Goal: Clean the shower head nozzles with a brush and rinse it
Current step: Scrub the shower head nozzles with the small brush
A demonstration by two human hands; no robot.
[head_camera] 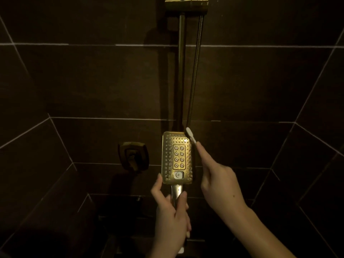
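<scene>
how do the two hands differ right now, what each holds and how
The left hand wraps its grip round the shower head's handle, low and near the body; the right hand holds a white brush, reaching higher and further out. The left hand's fingers curl about the handle, while the right hand's forefinger lies straight along the brush. The brush head sits at the shower head's upper right corner. Both hands are bare and busy.
</scene>
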